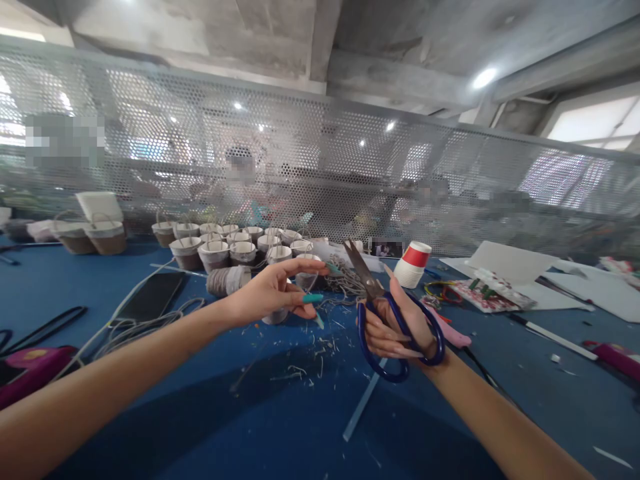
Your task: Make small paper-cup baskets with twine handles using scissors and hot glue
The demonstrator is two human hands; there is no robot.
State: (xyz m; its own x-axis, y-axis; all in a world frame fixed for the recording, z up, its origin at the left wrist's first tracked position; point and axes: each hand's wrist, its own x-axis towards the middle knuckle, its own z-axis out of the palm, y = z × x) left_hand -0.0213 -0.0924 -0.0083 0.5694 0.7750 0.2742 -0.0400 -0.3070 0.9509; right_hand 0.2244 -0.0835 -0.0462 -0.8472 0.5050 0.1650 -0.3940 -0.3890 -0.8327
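My right hand (395, 327) grips a pair of scissors (369, 283) by the dark blue loop handles. Their metal blades point up and to the left, slightly parted. To the left, my left hand (280, 287) is raised above the table with its fingers apart and teal coverings on several fingertips. Nothing shows between those fingers. Partly hidden behind this hand are a small pale cup (275, 317) and a spool of grey-brown cord (225, 281). A tangle of cord pieces (345, 283) lies between the two hands.
Several small cord-handled buckets (215, 255) stand in rows at the back. Stacked paper cups (413, 265), a pink glue gun (450, 328) and white sheets (520, 257) are at right. A phone (153, 297) lies at left. A translucent stick (363, 407) and thread scraps lie in front.
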